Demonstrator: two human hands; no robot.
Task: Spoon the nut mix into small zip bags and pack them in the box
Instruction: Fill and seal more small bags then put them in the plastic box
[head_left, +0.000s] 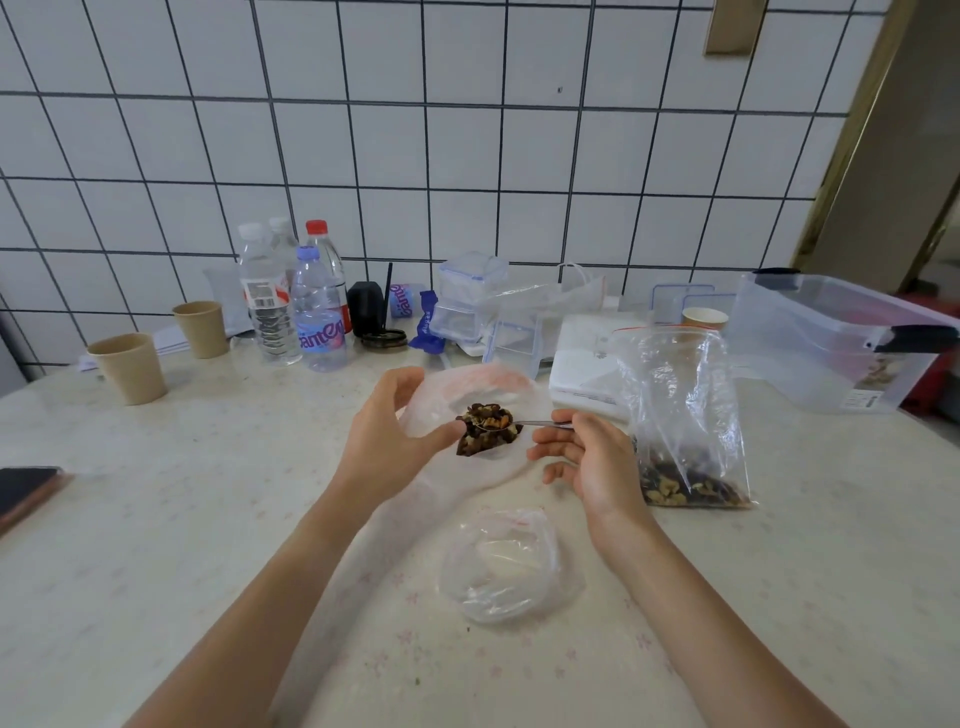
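My left hand (387, 434) holds a small clear zip bag (457, 395) open above the table; a dark clump of nut mix (488, 434) sits inside it. My right hand (587, 457) grips a metal spoon (540, 423) whose bowl, loaded with nuts, is at the bag's mouth. The big zip bag of nut mix (685, 415) stands upright just right of my right hand, with nuts at its bottom. A clear plastic box (831, 343) with a black handle sits at the far right. A pile of empty small bags (506, 566) lies on the table near me.
Water bottles (291, 301) and two paper cups (132, 366) stand at the back left. Clip-lid containers (467, 296), a white carton (587, 358) and another paper cup (704, 317) are behind the bags. A phone (26, 491) lies at the left edge.
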